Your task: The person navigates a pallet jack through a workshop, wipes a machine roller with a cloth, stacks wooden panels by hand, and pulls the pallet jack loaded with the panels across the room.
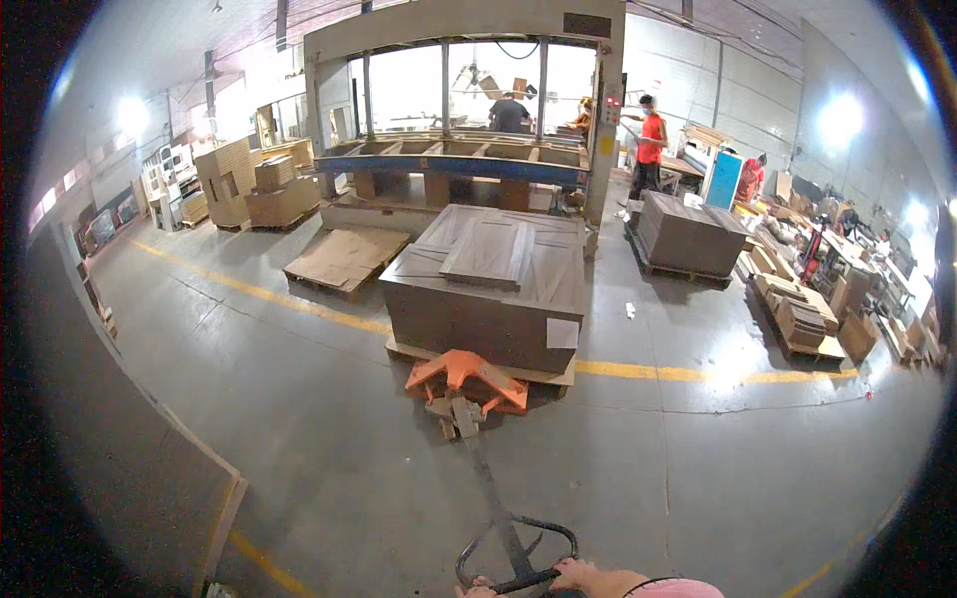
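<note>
Both my hands are at the black loop handle (517, 550) of an orange pallet jack (464, 374), low in the picture. My right hand (580, 574) is closed round the right part of the crossbar. At its left end my left hand (477, 589) grips the bar, mostly cut off by the lower edge. From the handle a dark shaft runs forward to the jack's orange body, which sits against a wooden pallet (558, 378). A tall stack of grey-brown panels (469, 321) rests on that pallet, with loose panels (486, 249) on top and a white sheet (562, 333) on its front.
Behind the stack stands a large press frame (459, 169). A low pallet with cardboard (344, 254) lies to its left. Another panel stack (688, 234) is at the right, near a person in a red top (651, 138). A big panel stack (130, 429) borders the near left.
</note>
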Demonstrator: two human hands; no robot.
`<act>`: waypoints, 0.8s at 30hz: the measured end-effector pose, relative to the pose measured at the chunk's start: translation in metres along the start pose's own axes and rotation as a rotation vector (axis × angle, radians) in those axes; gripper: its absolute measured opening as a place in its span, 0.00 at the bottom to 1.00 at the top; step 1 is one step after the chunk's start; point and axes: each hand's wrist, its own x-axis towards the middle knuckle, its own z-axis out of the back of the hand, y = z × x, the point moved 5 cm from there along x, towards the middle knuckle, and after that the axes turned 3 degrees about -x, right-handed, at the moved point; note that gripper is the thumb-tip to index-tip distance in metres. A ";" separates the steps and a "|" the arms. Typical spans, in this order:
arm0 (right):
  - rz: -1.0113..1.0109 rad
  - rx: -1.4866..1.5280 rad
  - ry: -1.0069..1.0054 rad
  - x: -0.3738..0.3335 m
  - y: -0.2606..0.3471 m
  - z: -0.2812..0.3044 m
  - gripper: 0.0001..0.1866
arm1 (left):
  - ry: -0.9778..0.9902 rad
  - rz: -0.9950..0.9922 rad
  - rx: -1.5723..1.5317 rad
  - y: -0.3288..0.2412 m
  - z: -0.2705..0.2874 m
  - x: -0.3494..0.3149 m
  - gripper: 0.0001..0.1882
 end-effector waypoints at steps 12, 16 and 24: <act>0.004 -0.298 -0.003 0.056 0.019 -0.026 0.34 | 0.173 0.053 -0.226 -0.129 0.144 -0.176 0.22; 0.322 -0.165 0.129 0.012 0.042 0.028 0.35 | -0.105 -0.143 0.172 -0.060 0.070 -0.117 0.38; 0.550 0.090 -0.811 -0.144 0.071 0.276 0.30 | -1.362 -0.627 0.134 -0.140 0.260 -0.165 0.10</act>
